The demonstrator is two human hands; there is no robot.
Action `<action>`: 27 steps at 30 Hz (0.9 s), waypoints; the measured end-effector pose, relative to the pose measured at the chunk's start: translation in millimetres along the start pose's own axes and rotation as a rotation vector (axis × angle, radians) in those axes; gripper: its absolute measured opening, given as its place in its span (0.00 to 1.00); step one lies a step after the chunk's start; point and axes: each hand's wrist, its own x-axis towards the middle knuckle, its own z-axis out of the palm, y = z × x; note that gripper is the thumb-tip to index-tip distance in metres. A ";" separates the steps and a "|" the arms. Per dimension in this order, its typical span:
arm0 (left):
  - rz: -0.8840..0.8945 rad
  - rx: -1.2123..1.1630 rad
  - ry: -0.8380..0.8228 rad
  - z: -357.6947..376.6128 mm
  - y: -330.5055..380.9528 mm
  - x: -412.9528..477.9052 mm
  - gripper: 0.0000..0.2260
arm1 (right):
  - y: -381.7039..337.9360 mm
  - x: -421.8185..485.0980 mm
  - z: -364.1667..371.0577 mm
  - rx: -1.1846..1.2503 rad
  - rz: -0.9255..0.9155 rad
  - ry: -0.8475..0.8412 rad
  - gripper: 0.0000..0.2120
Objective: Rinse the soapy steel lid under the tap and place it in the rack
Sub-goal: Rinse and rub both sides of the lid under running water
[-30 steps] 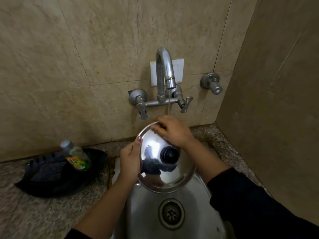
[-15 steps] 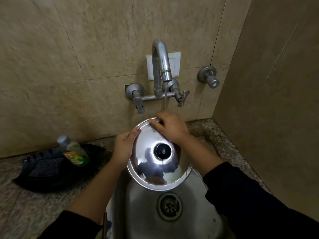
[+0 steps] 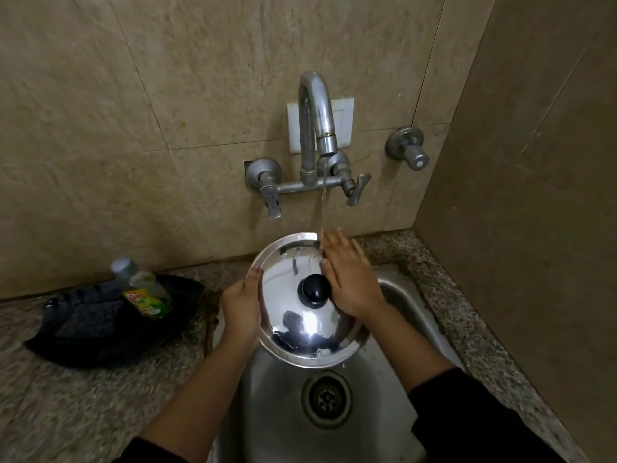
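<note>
the round shiny steel lid (image 3: 307,315) looks wet and slippery; the left hand (image 3: 242,304) grips its rim, the right hand (image 3: 350,279) lies open, flat on it. the black knob (image 3: 314,290) seems safer to hold.

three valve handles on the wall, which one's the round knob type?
The round knob mounted alone on the wall, right of the spout. The two handles on the tap's crossbar are flat levers hanging downward.

Soap bottle (image 3: 143,289) lying in black tray (image 3: 100,332) — countertop (image 3: 66,412).
</note>
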 end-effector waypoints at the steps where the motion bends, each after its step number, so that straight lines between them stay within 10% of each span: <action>1: 0.009 -0.003 -0.006 0.2 0.3 0.9 0.17 | -0.6 3.1 -2.5 -0.001 -0.064 -0.030 0.24; 7: -0.061 -0.067 0.071 1.1 -1.2 3.9 0.16 | -11.0 -61.2 15.4 0.046 0.098 -0.033 0.27; 13: -0.138 -0.130 0.105 15.9 -11.6 -8.0 0.17 | -56.6 -86.1 30.7 -0.081 -0.370 -0.164 0.26; 18: -0.031 -0.126 -0.014 7.9 0.3 1.2 0.16 | -72.3 -58.1 12.4 -0.141 -0.416 -0.140 0.24; 27: 0.177 0.048 -0.221 1.7 5.6 -3.3 0.16 | -43.8 13.0 -24.2 -0.048 -0.002 -0.028 0.30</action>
